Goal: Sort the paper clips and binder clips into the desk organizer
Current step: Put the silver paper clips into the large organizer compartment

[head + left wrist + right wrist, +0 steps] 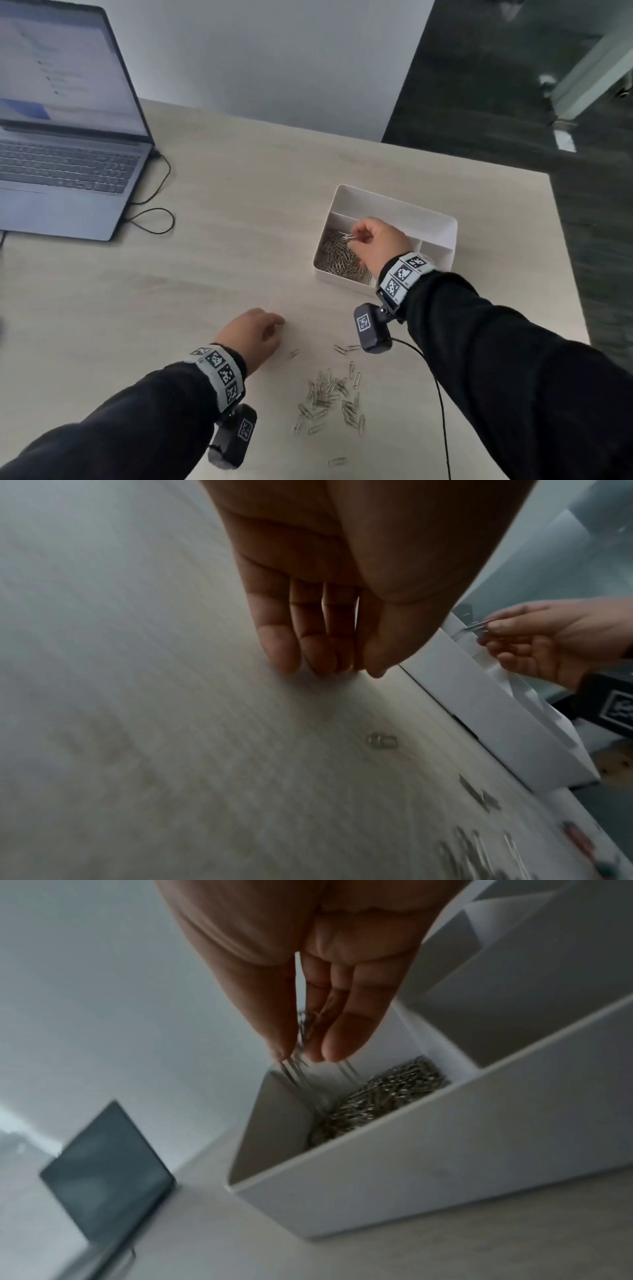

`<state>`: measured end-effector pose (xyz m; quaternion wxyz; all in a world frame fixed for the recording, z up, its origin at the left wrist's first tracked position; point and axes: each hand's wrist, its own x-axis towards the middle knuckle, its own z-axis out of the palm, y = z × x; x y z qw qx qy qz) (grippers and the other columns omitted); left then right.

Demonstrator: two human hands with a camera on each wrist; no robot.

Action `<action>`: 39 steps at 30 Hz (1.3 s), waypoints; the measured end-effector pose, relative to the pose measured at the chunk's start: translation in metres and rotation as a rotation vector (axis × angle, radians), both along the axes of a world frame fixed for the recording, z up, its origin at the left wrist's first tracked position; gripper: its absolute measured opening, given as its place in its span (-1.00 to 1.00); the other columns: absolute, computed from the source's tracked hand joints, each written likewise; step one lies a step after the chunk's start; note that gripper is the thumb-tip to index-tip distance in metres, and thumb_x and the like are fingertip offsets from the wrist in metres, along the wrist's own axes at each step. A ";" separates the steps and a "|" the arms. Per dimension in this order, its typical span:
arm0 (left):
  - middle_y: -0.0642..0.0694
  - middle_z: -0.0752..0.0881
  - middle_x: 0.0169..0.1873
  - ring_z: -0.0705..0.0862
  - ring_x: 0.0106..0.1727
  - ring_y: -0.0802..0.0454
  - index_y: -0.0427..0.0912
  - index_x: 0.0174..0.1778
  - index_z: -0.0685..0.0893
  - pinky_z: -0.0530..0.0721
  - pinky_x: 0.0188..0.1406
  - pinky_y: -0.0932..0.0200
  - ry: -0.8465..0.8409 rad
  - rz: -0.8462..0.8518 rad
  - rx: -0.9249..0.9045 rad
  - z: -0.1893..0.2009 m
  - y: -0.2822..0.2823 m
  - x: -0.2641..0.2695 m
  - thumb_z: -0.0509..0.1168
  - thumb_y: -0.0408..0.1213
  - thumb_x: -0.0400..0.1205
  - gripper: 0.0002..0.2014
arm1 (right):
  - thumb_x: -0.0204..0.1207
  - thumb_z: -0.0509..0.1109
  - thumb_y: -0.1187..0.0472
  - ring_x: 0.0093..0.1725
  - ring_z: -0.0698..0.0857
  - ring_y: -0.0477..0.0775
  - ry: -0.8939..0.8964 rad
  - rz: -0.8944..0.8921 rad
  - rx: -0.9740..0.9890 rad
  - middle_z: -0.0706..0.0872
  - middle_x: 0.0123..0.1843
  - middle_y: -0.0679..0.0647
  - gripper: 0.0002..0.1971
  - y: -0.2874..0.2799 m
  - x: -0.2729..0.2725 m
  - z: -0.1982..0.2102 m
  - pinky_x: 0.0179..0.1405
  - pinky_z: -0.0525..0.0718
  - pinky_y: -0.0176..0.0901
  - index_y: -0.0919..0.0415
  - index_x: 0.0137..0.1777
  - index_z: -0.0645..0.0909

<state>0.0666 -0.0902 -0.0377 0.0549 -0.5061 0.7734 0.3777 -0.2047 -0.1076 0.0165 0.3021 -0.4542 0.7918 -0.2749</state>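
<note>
right hand (378,245) hovers over the large compartment of the white desk organizer (442,230), fingers (346,1034) pinching a small bunch of paper clips (301,1042) tips-down. held low and straight over the heap of clips already in that compartment (337,255), probably so the bunch lands there and not in the smaller cells beside it, which look bare where visible. left hand (255,334) rests on the table (239,205), fingers (281,647) straight and relaxed, holding nothing, tips touching the surface; one stray clip (294,353) lies just beside it, likely its next pick. remaining loose paper clips (330,399) lie scattered near the table's front edge between the arms. no binder clips visible. laptop (68,137) sits far left, well apart.
</note>
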 end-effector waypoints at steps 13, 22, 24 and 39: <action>-0.11 0.65 0.12 0.67 0.10 -0.15 -0.08 0.30 0.69 0.67 0.14 0.06 0.024 -0.221 -0.120 -0.008 0.046 -0.007 0.23 -0.41 0.47 -0.53 | 0.51 0.31 0.17 0.24 0.53 0.13 0.239 0.552 0.242 0.52 0.30 0.07 -0.59 0.125 0.035 -0.042 0.34 0.49 -0.06 0.11 0.37 0.58; -0.10 0.65 -0.04 0.68 -0.04 -0.17 0.02 0.27 0.60 0.76 -0.04 -0.07 0.097 -0.378 -0.193 -0.017 0.081 -0.005 0.25 -0.40 0.36 -0.48 | 0.50 0.24 0.24 0.28 0.41 0.14 0.368 0.735 0.209 0.43 0.34 0.01 -0.47 0.178 0.064 -0.056 0.23 0.56 0.08 0.04 0.51 0.36; -0.09 0.66 -0.11 0.68 -0.11 -0.17 0.10 0.19 0.56 0.77 -0.15 -0.05 0.126 -0.401 -0.207 -0.019 0.091 -0.005 0.21 -0.41 0.32 -0.48 | 0.50 0.24 0.23 0.26 0.41 0.13 0.363 0.779 0.194 0.41 0.32 -0.01 -0.45 0.188 0.067 -0.060 0.21 0.57 0.06 0.00 0.52 0.32; 0.10 0.54 -0.15 0.55 -0.11 0.05 0.07 -0.04 0.49 0.54 -0.10 0.17 -0.205 -0.406 -0.033 -0.005 0.095 0.014 0.42 0.17 0.38 -0.61 | 0.46 0.47 -0.08 0.10 0.49 -0.06 0.232 0.616 0.320 0.44 0.23 -0.06 -0.43 0.228 0.053 -0.060 0.19 0.51 -0.21 -0.01 0.45 0.44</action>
